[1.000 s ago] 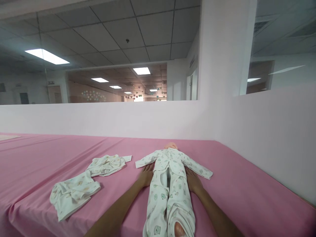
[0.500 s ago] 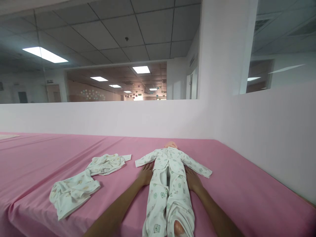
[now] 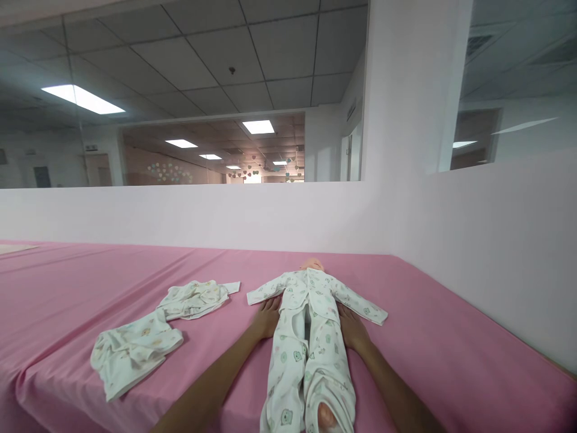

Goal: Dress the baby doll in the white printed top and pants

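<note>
A doll (image 3: 312,264) lies on its back on a pink sheet (image 3: 433,337), its head toward the white wall (image 3: 270,216) and its legs toward the camera. It wears a white printed top (image 3: 309,288), sleeves spread out to both sides, and matching pants (image 3: 288,364); bare skin shows at the end of one pant leg. The left hand (image 3: 267,320) lies flat beside the doll's waist, fingers stretched out and slightly apart, their tips by the sleeve. The right hand (image 3: 353,328) lies along the other side, fingers straight, though their tips seem to be partly hidden by the clothes. Neither hand is clamped on anything. Left of the doll, a crumpled shirt (image 3: 193,300) and another crumpled garment (image 3: 135,353) lie touching on the sheet, well apart from the right hand
</note>
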Motion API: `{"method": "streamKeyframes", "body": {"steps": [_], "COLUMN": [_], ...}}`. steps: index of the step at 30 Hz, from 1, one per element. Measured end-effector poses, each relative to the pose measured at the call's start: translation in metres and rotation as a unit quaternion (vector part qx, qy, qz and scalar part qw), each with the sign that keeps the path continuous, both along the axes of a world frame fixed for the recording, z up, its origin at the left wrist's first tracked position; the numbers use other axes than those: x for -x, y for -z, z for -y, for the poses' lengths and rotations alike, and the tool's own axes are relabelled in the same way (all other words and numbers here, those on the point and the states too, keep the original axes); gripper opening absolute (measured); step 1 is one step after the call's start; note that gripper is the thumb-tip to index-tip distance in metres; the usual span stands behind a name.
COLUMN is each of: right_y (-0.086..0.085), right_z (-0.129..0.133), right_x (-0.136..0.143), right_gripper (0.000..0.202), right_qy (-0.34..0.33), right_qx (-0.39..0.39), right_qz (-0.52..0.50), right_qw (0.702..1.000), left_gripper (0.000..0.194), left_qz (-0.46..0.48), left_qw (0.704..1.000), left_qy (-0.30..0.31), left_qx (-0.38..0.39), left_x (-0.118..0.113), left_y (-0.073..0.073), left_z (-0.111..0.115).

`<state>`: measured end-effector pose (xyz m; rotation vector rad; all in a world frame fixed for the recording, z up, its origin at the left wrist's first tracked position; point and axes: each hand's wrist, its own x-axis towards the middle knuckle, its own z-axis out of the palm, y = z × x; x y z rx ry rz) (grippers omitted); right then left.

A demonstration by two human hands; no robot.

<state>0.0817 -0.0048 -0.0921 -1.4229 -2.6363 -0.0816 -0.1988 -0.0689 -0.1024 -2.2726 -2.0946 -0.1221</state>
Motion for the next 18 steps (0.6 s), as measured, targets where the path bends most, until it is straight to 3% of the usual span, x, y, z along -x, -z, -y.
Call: {"method": "streamKeyframes", "body": {"steps": [18], "right_y": [0.0042], "right_z": [-0.0029], "right_x": [-0.0008], "right_gripper": [0.067], "right_qy": [-0.006], "right_qx": [0.002], "right_qz": [-0.011], "right_qw": [1.000], "left_gripper": [0.075], "left_qz": [-0.003], "left_qw": [1.000], "left_qy": [0.001], "left_qx": [-0.001], "left_x": [-0.0003], "left_y": [0.0002], "left_z": [0.0006]}}
